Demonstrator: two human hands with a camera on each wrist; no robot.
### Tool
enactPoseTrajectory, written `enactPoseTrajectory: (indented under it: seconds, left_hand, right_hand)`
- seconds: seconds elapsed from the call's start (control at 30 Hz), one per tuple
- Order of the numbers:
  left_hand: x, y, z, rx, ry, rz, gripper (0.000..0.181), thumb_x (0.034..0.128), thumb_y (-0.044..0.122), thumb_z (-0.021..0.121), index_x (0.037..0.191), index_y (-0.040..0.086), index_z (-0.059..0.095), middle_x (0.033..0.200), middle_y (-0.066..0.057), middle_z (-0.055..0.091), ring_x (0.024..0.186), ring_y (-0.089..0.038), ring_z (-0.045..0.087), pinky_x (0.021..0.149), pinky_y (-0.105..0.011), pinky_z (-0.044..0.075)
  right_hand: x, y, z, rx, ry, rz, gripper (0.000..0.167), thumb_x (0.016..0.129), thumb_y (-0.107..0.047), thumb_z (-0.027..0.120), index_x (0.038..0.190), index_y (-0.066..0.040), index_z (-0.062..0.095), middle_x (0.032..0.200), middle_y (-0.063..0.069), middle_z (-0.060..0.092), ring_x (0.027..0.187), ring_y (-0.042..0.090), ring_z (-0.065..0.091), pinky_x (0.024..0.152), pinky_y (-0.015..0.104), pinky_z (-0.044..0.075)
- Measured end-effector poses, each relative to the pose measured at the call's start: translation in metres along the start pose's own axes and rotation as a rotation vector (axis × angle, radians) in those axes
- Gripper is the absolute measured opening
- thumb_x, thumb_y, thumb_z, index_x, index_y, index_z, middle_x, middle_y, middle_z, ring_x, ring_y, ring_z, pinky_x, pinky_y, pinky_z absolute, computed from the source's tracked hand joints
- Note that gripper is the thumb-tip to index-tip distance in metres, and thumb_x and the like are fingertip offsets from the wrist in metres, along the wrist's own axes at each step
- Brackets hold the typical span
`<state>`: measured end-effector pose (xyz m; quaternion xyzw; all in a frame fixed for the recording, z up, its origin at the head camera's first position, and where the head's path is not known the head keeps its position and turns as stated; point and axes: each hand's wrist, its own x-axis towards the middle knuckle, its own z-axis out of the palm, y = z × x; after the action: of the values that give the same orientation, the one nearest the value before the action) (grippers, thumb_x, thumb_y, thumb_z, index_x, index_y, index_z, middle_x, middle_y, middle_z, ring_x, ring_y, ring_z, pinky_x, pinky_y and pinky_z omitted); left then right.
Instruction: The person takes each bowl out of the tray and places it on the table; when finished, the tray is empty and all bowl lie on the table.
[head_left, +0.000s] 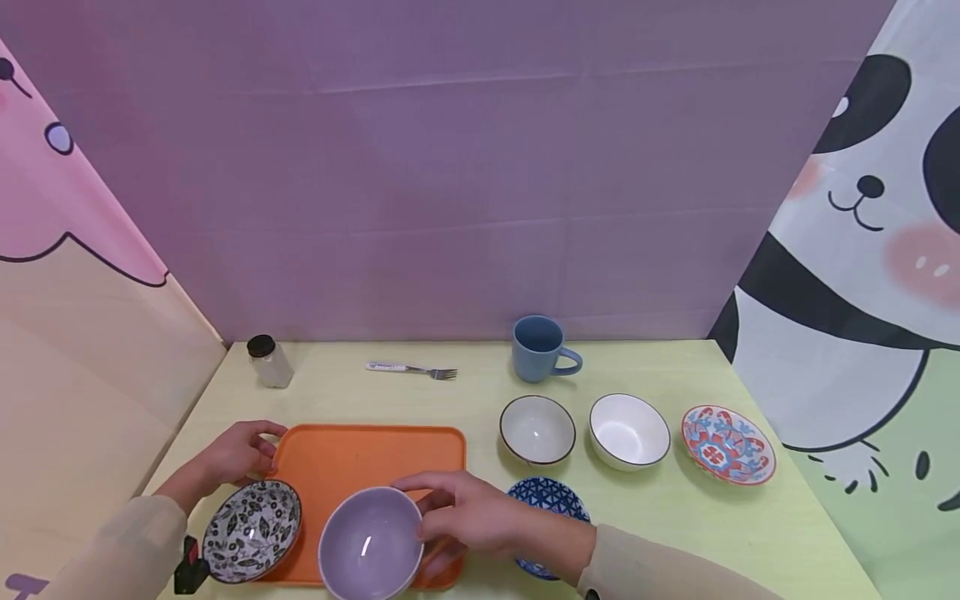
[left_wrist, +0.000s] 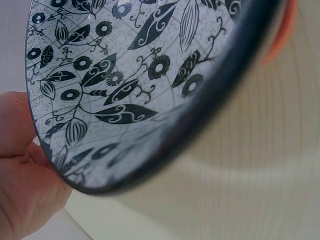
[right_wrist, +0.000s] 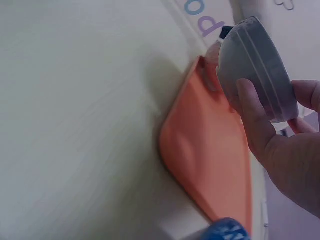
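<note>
A shallow bowl with black leaf and flower patterns (head_left: 251,531) is tilted over the left end of the orange tray (head_left: 360,458). My left hand (head_left: 238,454) pinches that bowl's far rim; the left wrist view shows the thumb and a finger (left_wrist: 17,125) at its edge. In my right hand (head_left: 472,512) is a plain lilac bowl (head_left: 370,546), gripped by its right side above the tray. From the right wrist, the lilac bowl's outer wall (right_wrist: 255,65) shows between thumb and fingers, raised off the tray.
Right of the tray sit a blue patterned dish (head_left: 547,497), partly behind my right forearm, a cream bowl (head_left: 537,429), a white bowl (head_left: 628,431) and a red-blue plate (head_left: 727,444). Along the back stand a black-lidded jar (head_left: 272,362), a fork (head_left: 412,369) and a blue mug (head_left: 537,350).
</note>
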<state>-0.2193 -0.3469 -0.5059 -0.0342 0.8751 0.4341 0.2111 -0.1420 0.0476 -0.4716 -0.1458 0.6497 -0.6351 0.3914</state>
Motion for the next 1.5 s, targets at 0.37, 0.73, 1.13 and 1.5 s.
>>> enactPoseTrajectory:
  seconds: [0.37,0.73,1.13,1.5]
  left_hand:
    - [0.003,-0.003,0.001,-0.009,-0.013,0.019,0.057,0.0879,-0.004,0.067,0.142,-0.006,0.049,0.102,-0.016,0.062,0.086,-0.025,0.064,0.069,-0.041,0.061]
    - [0.000,-0.007,-0.001,0.001,-0.018,0.025,0.057,0.0894,-0.003,0.066,0.143,-0.006,0.047,0.103,-0.015,0.063,0.084,-0.024,0.065,0.071,-0.041,0.062]
    - [0.002,-0.008,-0.003,0.012,-0.017,0.017,0.056,0.0894,-0.002,0.067,0.143,-0.004,0.048,0.105,-0.015,0.063,0.086,-0.024,0.065,0.072,-0.041,0.062]
    - [0.001,-0.006,-0.001,-0.002,-0.008,0.012,0.056,0.0881,-0.003,0.067,0.142,-0.004,0.050,0.102,-0.014,0.062,0.084,-0.025,0.064,0.070,-0.040,0.061]
  right_hand:
    - [-0.045,-0.017,-0.020,0.082,0.057,-0.065,0.055,0.091,-0.003,0.065,0.143,-0.020,0.059,0.125,0.017,0.062,0.093,0.032,0.072,0.074,0.053,0.063]
    - [-0.088,-0.025,-0.051,0.046,0.147,-0.119,0.058,0.095,-0.003,0.061,0.151,-0.015,0.051,0.134,0.020,0.061,0.106,0.034,0.068,0.077,0.055,0.062]
    - [-0.145,-0.012,-0.096,0.023,0.283,-0.102,0.059,0.100,-0.007,0.059,0.156,-0.012,0.043,0.142,0.021,0.051,0.116,0.032,0.062,0.087,0.057,0.059]
    - [-0.188,0.007,-0.128,0.031,0.406,-0.055,0.056,0.102,-0.009,0.056,0.156,-0.021,0.043,0.144,0.017,0.049,0.112,0.033,0.069,0.089,0.055,0.060]
